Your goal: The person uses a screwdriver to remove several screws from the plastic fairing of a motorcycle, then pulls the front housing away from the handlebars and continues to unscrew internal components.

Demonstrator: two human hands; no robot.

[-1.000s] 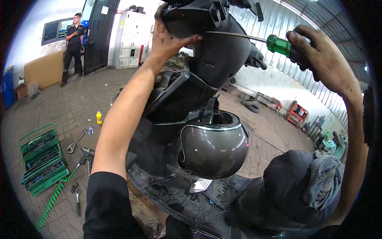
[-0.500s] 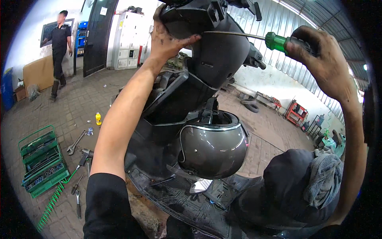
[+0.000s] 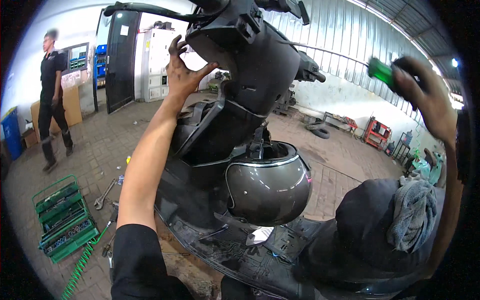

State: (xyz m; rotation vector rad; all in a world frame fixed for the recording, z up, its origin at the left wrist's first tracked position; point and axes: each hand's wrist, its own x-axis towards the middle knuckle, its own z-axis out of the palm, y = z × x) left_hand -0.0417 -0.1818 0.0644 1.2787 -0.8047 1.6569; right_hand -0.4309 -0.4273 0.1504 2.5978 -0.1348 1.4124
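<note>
A black scooter's front panel (image 3: 267, 65) fills the upper middle. My left hand (image 3: 185, 75) has its fingers apart at the lower left edge of the upper housing (image 3: 215, 35); whether it touches is unclear. My right hand (image 3: 420, 92) grips a green-handled screwdriver (image 3: 380, 72), whose long shaft reaches left to the scooter's upper panel; whether the tip touches cannot be told. Below, a glossy dark helmet (image 3: 267, 192) hangs over the black footboard (image 3: 215, 250). A grey cloth (image 3: 412, 215) lies on the dark seat (image 3: 365, 230) at the lower right.
A person (image 3: 52, 85) in black walks at left, near a blue bin (image 3: 11, 132). A green toolbox (image 3: 65, 225), a wrench (image 3: 105, 192) and a coiled green hose (image 3: 77, 272) lie on the floor. Tyres (image 3: 317, 131) and a red cart (image 3: 375, 137) stand at the back right.
My left hand has slipped down from its grip on the housing, fingers spreading. My right hand has moved rightward and down with the screwdriver. The person has walked nearer along the left.
</note>
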